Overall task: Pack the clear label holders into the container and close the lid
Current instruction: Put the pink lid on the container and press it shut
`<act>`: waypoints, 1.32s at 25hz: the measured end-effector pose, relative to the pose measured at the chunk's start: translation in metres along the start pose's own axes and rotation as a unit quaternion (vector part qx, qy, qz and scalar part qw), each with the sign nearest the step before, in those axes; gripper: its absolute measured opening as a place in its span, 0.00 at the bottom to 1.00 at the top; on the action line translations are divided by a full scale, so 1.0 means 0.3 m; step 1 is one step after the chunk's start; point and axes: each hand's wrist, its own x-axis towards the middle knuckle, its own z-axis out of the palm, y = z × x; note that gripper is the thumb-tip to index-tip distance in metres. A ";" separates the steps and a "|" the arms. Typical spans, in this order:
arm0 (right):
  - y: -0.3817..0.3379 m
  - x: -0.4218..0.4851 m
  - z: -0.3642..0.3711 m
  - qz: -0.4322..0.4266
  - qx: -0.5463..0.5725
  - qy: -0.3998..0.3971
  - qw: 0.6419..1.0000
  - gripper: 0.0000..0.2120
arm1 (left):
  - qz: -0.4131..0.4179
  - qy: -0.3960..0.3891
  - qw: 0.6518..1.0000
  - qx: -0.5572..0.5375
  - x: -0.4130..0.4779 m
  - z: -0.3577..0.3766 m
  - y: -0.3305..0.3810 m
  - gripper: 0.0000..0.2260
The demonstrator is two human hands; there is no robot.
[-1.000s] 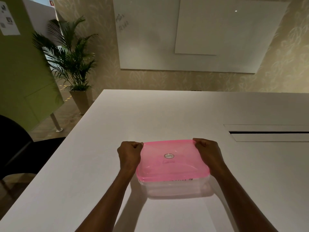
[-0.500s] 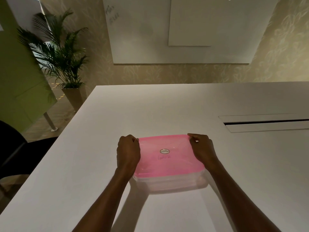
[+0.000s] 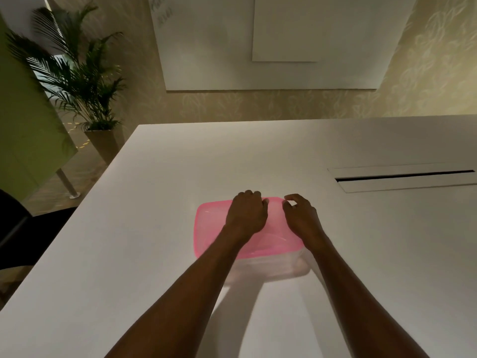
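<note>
A clear plastic container (image 3: 276,267) stands on the white table (image 3: 154,228) with its pink lid (image 3: 211,226) lying on top. Both of my hands sit side by side at the middle of the lid's far edge. My left hand (image 3: 246,214) has its fingers curled over the far rim. Just to its right, my right hand (image 3: 300,215) curls its fingers onto that same rim. The label holders cannot be made out through the lid or the container's wall.
A long cable slot (image 3: 405,175) is cut into the table at the right. A dark chair (image 3: 15,228) stands off the left edge. Beyond the far left corner are a potted palm (image 3: 77,81) and a green partition (image 3: 23,130).
Both hands left the lid's far corners and came together at the middle of its far edge. The camera tilted down and shifted, so the container sits further right in view.
</note>
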 end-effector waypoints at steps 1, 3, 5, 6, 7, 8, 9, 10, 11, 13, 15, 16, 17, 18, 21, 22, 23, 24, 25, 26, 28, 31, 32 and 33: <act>-0.004 -0.002 -0.004 0.019 -0.018 -0.003 1.000 0.17 | 0.010 0.012 1.000 0.022 -0.005 0.011 0.007 0.17; -0.008 -0.018 -0.012 0.063 -0.081 -0.020 0.995 0.26 | 0.015 0.008 0.997 0.072 -0.013 0.024 0.008 0.17; -0.001 -0.048 -0.021 0.109 -0.138 -0.030 0.984 0.34 | 0.015 -0.007 0.994 0.112 -0.007 0.034 0.008 0.18; 0.008 -0.065 -0.025 0.127 -0.150 -0.031 0.980 0.36 | 0.017 -0.013 0.993 0.120 0.001 0.041 0.007 0.19; 0.021 -0.083 -0.027 0.140 -0.148 -0.030 0.979 0.36 | 0.013 -0.020 0.992 0.123 0.008 0.044 0.007 0.19; 0.032 -0.099 -0.025 0.149 -0.130 -0.028 0.980 0.36 | 0.007 -0.028 0.992 0.124 0.012 0.045 0.005 0.18; 0.041 -0.114 -0.021 0.159 -0.104 -0.027 0.981 0.35 | 0.002 -0.036 0.991 0.125 0.015 0.046 0.001 0.18; 0.046 -0.123 -0.016 0.166 -0.073 -0.025 0.983 0.36 | 0.000 -0.041 0.991 0.129 0.016 0.049 -0.002 0.18; 0.049 -0.126 -0.015 0.169 -0.041 -0.026 0.984 0.36 | -0.003 -0.044 0.990 0.134 0.015 0.052 -0.003 0.18; 0.048 -0.121 -0.017 0.166 0.004 -0.041 0.985 0.36 | -0.004 -0.052 0.991 0.126 0.018 0.053 0.001 0.19; 0.048 -0.119 -0.022 0.155 0.008 -0.065 0.986 0.36 | -0.002 -0.052 0.991 0.121 0.021 0.051 0.004 0.18; 0.048 -0.121 -0.023 0.150 0.002 -0.072 0.986 0.35 | -0.004 -0.049 0.991 0.121 0.017 0.051 0.004 0.17; 0.049 -0.123 -0.023 0.146 -0.003 -0.075 0.986 0.34 | -0.007 -0.047 0.992 0.121 0.015 0.050 0.005 0.17; 0.052 -0.125 -0.022 0.139 -0.007 -0.076 0.987 0.33 | -0.010 -0.047 0.992 0.118 0.015 0.050 0.005 0.18; 0.058 -0.137 -0.015 0.114 -0.027 -0.062 0.991 0.31 | -0.009 -0.044 0.992 0.114 0.012 0.062 0.002 0.19; 0.058 -0.142 -0.010 0.104 -0.039 -0.052 0.992 0.31 | -0.008 -0.040 0.993 0.113 0.012 0.065 0.001 0.19; 0.059 -0.146 -0.005 0.091 -0.048 -0.041 0.994 0.30 | -0.007 -0.039 0.993 0.112 0.012 0.065 0.002 0.19; 0.062 -0.148 0.000 0.076 -0.053 -0.031 0.995 0.29 | -0.004 -0.034 0.993 0.114 0.011 0.068 0.002 0.19; 0.064 -0.151 0.004 0.064 -0.052 -0.023 0.996 0.28 | 0.001 -0.027 0.993 0.118 0.008 0.072 0.001 0.19; 0.068 -0.153 0.005 0.057 -0.048 -0.014 0.997 0.27 | 0.006 -0.020 0.993 0.118 0.004 0.076 0.001 0.20; 0.074 -0.157 0.004 0.047 -0.049 0.005 0.998 0.24 | 0.012 -0.009 0.994 0.110 -0.001 0.074 0.000 0.19; 0.070 -0.145 0.000 -0.033 -0.133 0.031 0.990 0.16 | 0.030 0.010 0.993 0.113 -0.005 0.064 -0.002 0.19; 0.063 -0.134 -0.003 -0.080 -0.174 0.028 0.981 0.17 | 0.033 0.014 0.993 0.111 -0.006 0.058 -0.003 0.18; 0.054 -0.119 -0.004 -0.132 -0.218 0.011 0.967 0.19 | 0.032 0.016 0.993 0.109 -0.005 0.052 -0.004 0.16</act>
